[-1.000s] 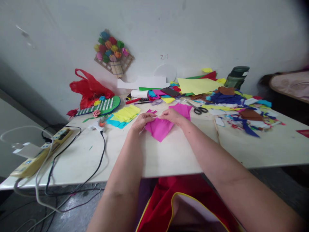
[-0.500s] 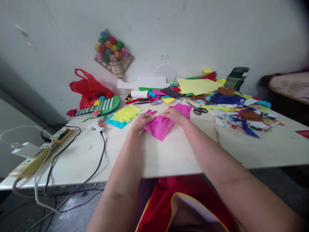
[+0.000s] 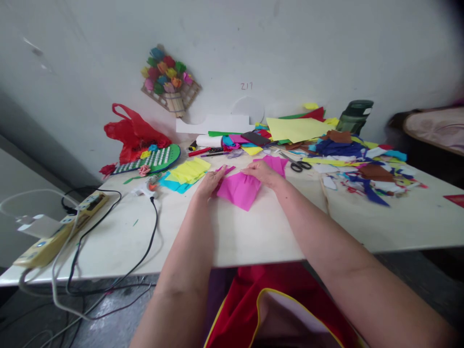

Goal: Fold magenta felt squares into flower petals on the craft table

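I had the fingers of the right hand (image 3: 266,175) drawn narrow, thumb and forefinger pinching the upper edge of one pink sheet (image 3: 239,192), which puckered beneath them. The left hand (image 3: 209,184) was at the sheet's left edge, fingers reaching forward; I could not tell whether they gripped it or only touched it. The sheet lay between the two hands on the one white desk (image 3: 253,237), a corner pointing toward the near edge. One short pink strip (image 3: 228,169) showed just by the left fingertips, and pink material (image 3: 278,164) lay behind the right hand, its layers too hidden to count.

Farther out on the right I counted one pair of scissors (image 3: 300,166), then a heap of scraps (image 3: 377,171) too jumbled to number. On the left, yellow sheets (image 3: 190,169) overlapped blue sheets (image 3: 177,184), their number unclear to me, and past them were one glue gun (image 3: 145,189), one green board (image 3: 173,157), one red bag (image 3: 135,133) and one power strip (image 3: 60,237). One bottle (image 3: 354,118) stood at the back.
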Demonstrator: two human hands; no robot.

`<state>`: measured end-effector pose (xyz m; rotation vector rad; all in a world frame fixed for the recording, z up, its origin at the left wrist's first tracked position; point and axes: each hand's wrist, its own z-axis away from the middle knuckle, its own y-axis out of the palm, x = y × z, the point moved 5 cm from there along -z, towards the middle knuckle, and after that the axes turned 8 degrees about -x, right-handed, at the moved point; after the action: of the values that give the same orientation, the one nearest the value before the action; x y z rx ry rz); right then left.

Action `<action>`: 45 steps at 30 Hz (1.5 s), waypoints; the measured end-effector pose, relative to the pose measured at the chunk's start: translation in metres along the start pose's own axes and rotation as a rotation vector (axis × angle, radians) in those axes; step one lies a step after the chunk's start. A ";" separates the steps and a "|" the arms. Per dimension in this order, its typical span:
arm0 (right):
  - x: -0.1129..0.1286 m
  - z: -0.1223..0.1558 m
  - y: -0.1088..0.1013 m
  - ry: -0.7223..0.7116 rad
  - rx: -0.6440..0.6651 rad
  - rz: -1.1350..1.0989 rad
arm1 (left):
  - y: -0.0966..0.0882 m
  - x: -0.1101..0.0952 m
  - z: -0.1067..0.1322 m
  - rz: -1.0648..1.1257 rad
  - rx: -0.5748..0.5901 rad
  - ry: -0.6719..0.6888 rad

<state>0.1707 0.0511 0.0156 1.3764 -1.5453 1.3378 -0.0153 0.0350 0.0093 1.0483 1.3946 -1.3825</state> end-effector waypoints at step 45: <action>0.000 0.012 0.024 0.363 -0.056 -0.377 | 0.026 -0.011 0.003 0.211 0.092 0.206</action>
<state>0.1497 0.0373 0.0066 1.2328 -1.0176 1.2157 0.0127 0.0327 0.0133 1.3900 1.3314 -1.2202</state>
